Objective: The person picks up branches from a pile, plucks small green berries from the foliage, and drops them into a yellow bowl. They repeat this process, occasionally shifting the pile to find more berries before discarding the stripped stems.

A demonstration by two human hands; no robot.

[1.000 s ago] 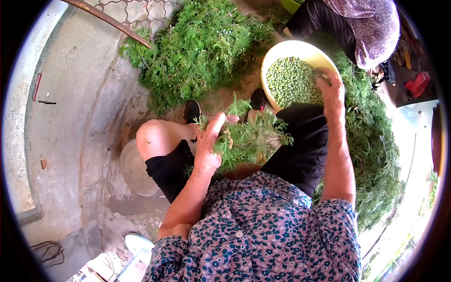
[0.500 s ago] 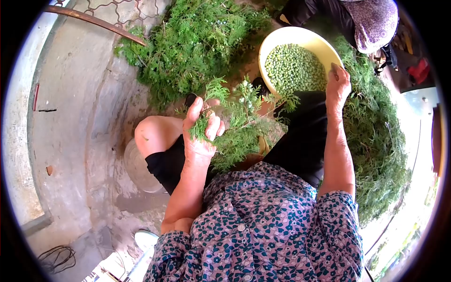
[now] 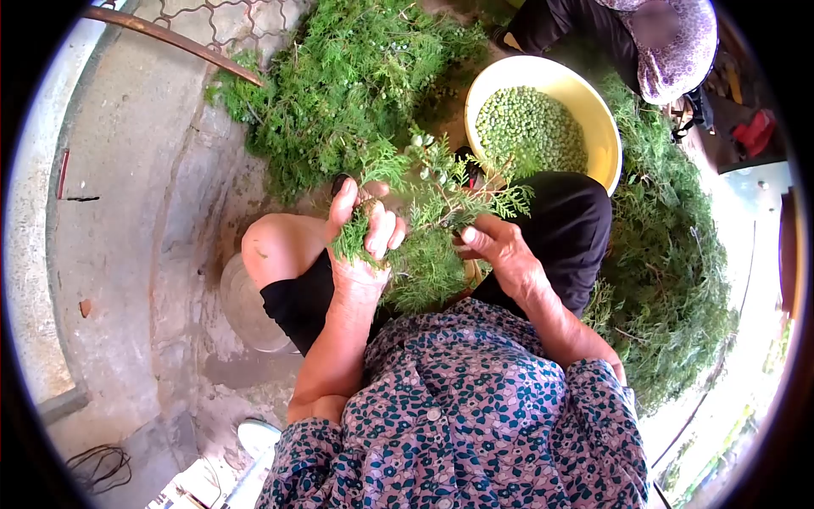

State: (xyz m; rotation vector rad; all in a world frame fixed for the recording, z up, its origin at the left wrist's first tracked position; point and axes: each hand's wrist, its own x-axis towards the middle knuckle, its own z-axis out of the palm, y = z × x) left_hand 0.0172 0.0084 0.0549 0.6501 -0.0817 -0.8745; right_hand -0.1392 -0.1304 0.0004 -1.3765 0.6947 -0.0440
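My left hand (image 3: 358,242) is closed around a green conifer branch (image 3: 445,204), whose flat, feathery sprays spread across my lap. Small pale-green cones show near the top of the branch. On its right side, my right hand (image 3: 506,256) has thumb and fingers pinched together at the stem; the fingertips are partly hidden by foliage. Just beyond my right knee stands a yellow basin (image 3: 604,127) holding a layer of small round green cones (image 3: 530,127).
A heap of cut conifer branches (image 3: 339,93) lies ahead to the left, and another pile (image 3: 670,280) is on the right. Another person (image 3: 585,30) sits past the basin. A curved wooden stick (image 3: 178,47) juts in at upper left over concrete floor (image 3: 119,212).
My right hand has left the basin's rim and come down and left to the branch. My left hand stays nearly in place, still holding the branch.
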